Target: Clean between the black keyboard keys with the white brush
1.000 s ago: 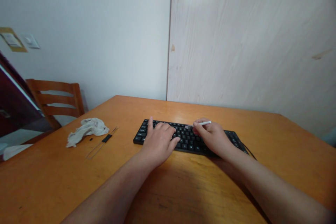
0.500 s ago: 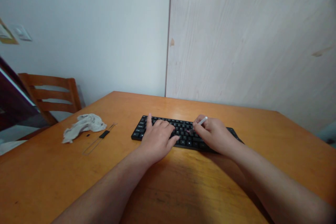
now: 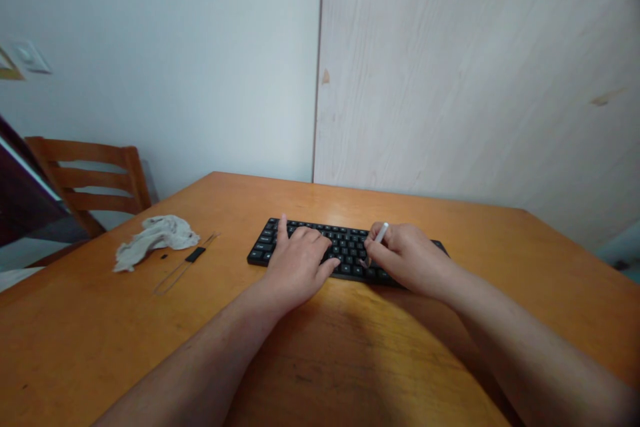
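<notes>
A black keyboard lies on the wooden table in front of me. My left hand rests over its left part, fingers spread and index finger pointing toward the back edge. On the right part of the keyboard is my right hand, closed around a thin white-handled brush. The brush leans, its dark, blurred tip down at the keys near the middle. My hands hide many of the keys.
Left of the keyboard lie a wire keycap puller with a black grip, a tiny black piece and a crumpled whitish cloth. A wooden chair stands beyond the left table edge. The wall rises behind the table.
The brush tip has moved slightly right and nearer to me over the keys, and its handle is more upright. My left hand stays on the keyboard. The whole view has shifted a little.
</notes>
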The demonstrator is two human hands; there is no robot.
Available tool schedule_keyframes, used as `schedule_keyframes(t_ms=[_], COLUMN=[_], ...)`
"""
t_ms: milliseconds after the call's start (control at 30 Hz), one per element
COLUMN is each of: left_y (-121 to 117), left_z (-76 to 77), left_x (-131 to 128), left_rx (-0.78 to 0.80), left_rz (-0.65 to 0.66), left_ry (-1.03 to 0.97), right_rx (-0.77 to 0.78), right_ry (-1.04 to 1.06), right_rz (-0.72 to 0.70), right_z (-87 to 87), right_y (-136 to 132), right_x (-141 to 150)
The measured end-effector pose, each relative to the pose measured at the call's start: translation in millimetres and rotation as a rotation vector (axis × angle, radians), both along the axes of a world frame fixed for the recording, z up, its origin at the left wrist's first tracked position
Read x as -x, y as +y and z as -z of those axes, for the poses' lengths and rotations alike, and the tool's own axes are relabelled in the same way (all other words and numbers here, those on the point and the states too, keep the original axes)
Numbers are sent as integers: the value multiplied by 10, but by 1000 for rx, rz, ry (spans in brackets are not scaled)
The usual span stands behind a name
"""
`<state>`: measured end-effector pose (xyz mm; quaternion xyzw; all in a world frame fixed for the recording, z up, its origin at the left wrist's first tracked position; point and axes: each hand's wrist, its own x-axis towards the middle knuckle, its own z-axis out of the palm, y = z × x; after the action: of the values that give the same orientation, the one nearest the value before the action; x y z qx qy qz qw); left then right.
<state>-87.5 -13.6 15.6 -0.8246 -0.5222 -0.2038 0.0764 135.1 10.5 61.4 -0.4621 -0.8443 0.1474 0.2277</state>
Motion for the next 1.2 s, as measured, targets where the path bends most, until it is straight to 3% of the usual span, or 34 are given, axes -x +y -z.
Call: schedule_keyframes(t_ms=[267,400,633,933,1100,1200], left_y=[-5,-26,-136,-123,-107,-70], left_z=[-4,-56,-164,-168,-169,-157], left_x=[-5,-27,-146,-174,-162,-113], left_rx=[7,31,101,45,66,78], left_rz=[0,35,223,171,157,109], left_ry=[-16,-66,-143,-80,-72,-73], right_rx=[54,164,349,465,470,399], right_ry=[-20,129,516,760,845,875], right_rz=[-42,-67,10,-135,-15,84], right_z=[-39,-56,-22,-42,-29,0], right_y=[-43,-28,-40,-47,42,128], right_x=[29,11,83,104,48,-4])
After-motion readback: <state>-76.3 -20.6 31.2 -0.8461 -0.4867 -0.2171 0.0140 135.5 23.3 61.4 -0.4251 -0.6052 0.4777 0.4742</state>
